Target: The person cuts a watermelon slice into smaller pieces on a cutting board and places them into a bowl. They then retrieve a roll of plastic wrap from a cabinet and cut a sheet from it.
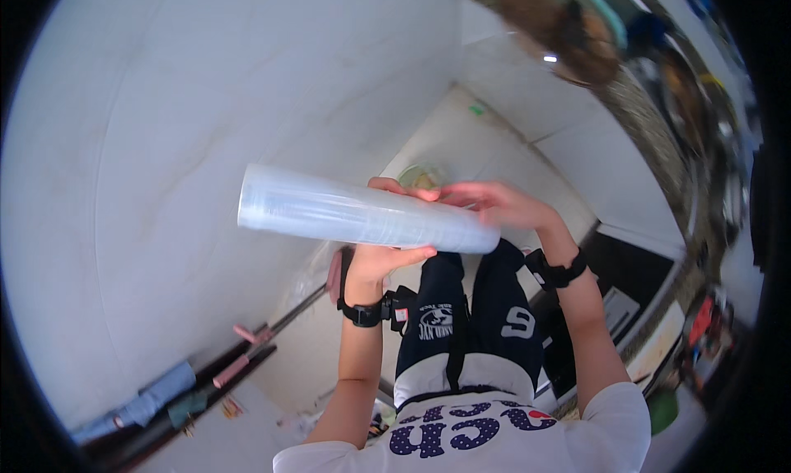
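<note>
A long roll of clear plastic film (309,207) lies crosswise in front of my body, its left end slightly higher in the view. My left hand (380,266) is shut around the roll right of its middle, thumb on the near side and fingers over the far side. Close to the roll's right end is my right hand (513,206), blurred, with its fingers over the film's far edge. Whether those fingers pinch the film cannot be made out. Black straps with small devices sit on both wrists.
Beyond the roll, a greenish see-through bowl (421,175) rests on the tiled floor (476,139). A pale wall (173,133) rises on the left. Along the right runs a stone countertop (642,114) with blurred cookware. A dark rail with pink clips (232,371) and cloths is at lower left.
</note>
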A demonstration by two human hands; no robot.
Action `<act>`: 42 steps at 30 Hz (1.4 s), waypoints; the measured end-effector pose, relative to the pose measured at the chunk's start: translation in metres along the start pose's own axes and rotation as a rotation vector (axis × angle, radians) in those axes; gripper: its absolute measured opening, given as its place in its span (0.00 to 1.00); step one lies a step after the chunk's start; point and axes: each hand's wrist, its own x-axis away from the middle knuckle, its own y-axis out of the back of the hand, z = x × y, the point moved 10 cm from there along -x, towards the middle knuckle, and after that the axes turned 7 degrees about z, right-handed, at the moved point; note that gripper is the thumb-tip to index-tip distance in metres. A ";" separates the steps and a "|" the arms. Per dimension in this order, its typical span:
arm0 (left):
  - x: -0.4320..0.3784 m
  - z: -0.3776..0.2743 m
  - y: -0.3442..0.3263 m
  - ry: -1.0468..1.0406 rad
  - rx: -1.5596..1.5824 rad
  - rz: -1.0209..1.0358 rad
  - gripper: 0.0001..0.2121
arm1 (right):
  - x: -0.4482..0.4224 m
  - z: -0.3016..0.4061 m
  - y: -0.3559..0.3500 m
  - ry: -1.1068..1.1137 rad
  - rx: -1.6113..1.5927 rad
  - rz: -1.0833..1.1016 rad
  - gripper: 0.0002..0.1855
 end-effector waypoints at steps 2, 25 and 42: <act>-0.027 -0.027 -0.054 -0.058 0.074 0.224 0.33 | 0.047 0.072 -0.021 -0.027 0.629 -0.121 0.30; 0.030 -0.089 -0.647 0.340 0.333 1.157 0.32 | 0.613 0.319 -0.218 -0.281 1.628 -1.989 0.36; 0.174 -0.057 -0.804 0.492 0.883 1.763 0.34 | 0.717 0.274 -0.314 -0.283 1.198 -2.495 0.35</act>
